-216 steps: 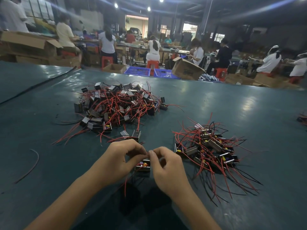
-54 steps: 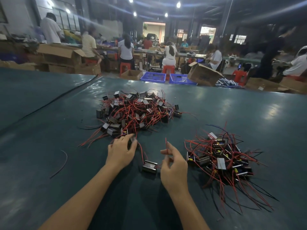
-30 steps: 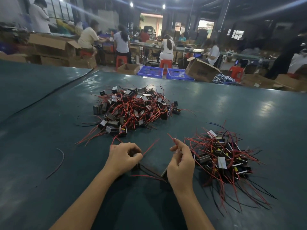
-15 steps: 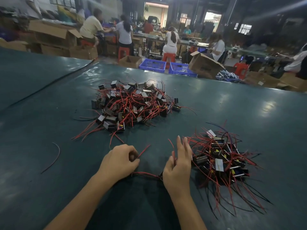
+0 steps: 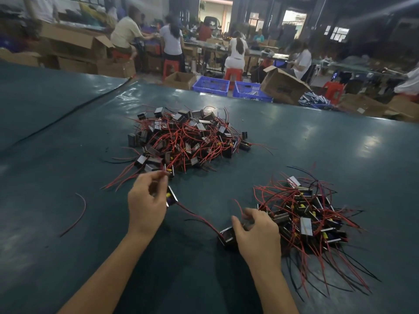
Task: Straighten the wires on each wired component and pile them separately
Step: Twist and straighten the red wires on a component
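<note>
By R hand (image 5: pixel 257 235), wired comp (image 5: pixel 226 238); L hand (image 5: pixel 146 207) grips 2nd comp (image 5: pixel 171 197).

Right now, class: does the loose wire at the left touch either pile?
No: the loose wire lies alone on the table, apart from the far pile and near pile.

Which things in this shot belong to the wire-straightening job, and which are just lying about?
Job:
- far pile, tangled
- near pile
- held component, gripped by the left hand
- loose component on the table beside the right hand

Lying about:
- stray red wire
- blue crates
- cardboard box
</note>
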### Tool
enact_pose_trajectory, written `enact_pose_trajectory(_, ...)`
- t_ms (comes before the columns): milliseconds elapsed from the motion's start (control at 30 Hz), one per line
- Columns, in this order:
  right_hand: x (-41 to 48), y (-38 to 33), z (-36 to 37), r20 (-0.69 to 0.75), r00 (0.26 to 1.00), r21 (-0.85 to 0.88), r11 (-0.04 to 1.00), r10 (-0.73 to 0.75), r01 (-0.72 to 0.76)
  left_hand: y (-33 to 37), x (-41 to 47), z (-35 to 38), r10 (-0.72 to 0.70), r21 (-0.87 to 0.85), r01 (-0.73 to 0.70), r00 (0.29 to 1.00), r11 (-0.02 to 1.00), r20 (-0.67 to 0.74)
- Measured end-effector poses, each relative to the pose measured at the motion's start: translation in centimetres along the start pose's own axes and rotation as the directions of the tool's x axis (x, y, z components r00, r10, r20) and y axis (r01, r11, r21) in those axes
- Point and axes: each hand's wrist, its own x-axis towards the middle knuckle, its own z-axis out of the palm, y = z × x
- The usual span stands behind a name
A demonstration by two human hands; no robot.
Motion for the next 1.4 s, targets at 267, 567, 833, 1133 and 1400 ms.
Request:
enact_pose_trajectory(267,-0.2,-0.2,0.6,-0.071,0.989,0.195,0.97,-0.133,0.145,-0.9,0.6,-0.6,-0.108,-0.083,0.102,0.991,0.991,-0.075)
enact_pose_trajectory(567,-0.3,-0.3,0.0,-0.228,0.932,0.047,0.953,-0.282,0.3,-0.4,-1.1,0.5,0.253,0.251,-0.25,0.967,0.935,0.018)
enact_pose_trajectory(833,-1.5,-1.2,0.4,0.074,0.831,0.07,0.834,-0.551,0.547,0.7,-2.2,1.3,0.519,0.215,-0.635,0.747,0.742,0.416)
enact_pose_trajectory(1133,-1.0,-0.4,0.8,0.1,0.938,0.216,0.928,-0.331,0.304,1.2,-2.0,0.6,0.093,0.642,-0.379,0.897,0.667,0.433)
enact_pose_trajectory(1400,-0.7,-0.7,0.9,-0.091,0.981,0.353,0.916,-0.168,0.19,0.8,-2.5,1.6,0.11,0.427,-0.383,0.836,0.819,0.538)
